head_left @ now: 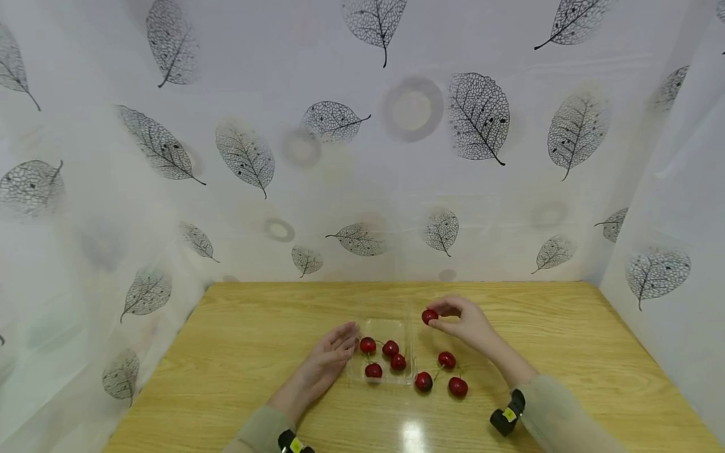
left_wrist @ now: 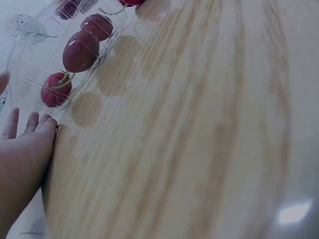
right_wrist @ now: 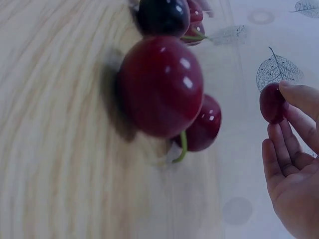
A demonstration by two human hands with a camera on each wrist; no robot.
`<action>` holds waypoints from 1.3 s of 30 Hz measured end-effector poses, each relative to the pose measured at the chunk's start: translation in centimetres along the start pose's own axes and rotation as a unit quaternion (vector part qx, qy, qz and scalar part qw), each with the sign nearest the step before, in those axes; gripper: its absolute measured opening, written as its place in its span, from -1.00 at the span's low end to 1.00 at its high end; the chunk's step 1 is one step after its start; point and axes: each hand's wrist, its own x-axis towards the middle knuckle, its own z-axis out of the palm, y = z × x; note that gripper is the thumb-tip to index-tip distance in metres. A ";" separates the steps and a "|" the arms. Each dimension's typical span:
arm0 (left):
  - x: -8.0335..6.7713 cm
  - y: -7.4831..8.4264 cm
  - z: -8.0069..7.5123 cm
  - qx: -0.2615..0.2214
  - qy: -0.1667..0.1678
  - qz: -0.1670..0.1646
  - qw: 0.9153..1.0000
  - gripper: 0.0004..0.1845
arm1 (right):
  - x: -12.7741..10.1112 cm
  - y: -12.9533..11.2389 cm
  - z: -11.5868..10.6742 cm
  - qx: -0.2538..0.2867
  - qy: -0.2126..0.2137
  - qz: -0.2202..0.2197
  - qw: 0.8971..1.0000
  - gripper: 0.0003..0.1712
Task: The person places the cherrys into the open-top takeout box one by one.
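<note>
Low in the middle of the head view we see the right hand (head_left: 467, 324) pinching a single cherry (head_left: 429, 316) between thumb and fingertips — lifted above the wooden table (head_left: 255, 352), just past the upper right corner of the clear plastic tray (head_left: 381, 327). In the right wrist view the same cherry (right_wrist: 272, 102) sits at the right edge of the frame, pressed against the fingertips (right_wrist: 294, 94), the other fingers loosely curved below it.

The left hand (head_left: 331, 355) lies to the left of the tray, fingers straight and relaxed, their tips touching or just beside the tray's left wall; it grips nothing. The left wrist view shows those fingertips (left_wrist: 35, 124) at the lower left, up against the tray's clear rim (left_wrist: 30, 69).

Inside the tray we count four cherries (head_left: 391, 348), clustered toward its lower half. To the right of the tray, on the bare wood, three loose cherries (head_left: 447, 360) lie near one another — below the raised right hand. Behind the table hangs a pale backdrop printed with leaves (head_left: 478, 116).
</note>
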 end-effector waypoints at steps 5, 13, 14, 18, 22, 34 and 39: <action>0.0 0.0 -0.1 0.004 -0.002 0.002 1.000 -0.14 | 0.4 -1.0 0.6 0.009 -0.003 -0.011 1.000 -0.65; 0.0 -0.3 -0.3 0.010 -0.001 0.003 1.000 -0.15 | 0.7 -2.6 1.7 0.026 -0.020 -0.038 0.999 -0.65; 0.0 -0.3 -0.3 0.011 -0.001 0.002 1.000 -0.15 | 0.7 -2.8 1.9 0.027 -0.023 -0.043 0.998 -0.65; 0.0 -0.2 -0.3 0.009 -0.002 0.001 1.000 -0.14 | 0.8 -3.3 2.6 0.033 -0.032 -0.071 0.996 -0.65; -0.1 -0.1 -0.2 0.008 -0.001 -0.001 1.000 -0.14 | 0.7 -3.7 3.4 0.040 -0.042 -0.091 0.994 -0.67; 0.1 -0.1 -0.2 0.014 -0.003 -0.001 1.000 -0.13 | 0.0 -4.3 5.6 0.059 -0.096 -0.104 0.988 -0.65; 0.1 -0.2 -0.3 0.018 -0.002 0.000 1.000 -0.13 | -0.1 -4.1 6.1 0.046 -0.108 -0.118 0.986 -0.68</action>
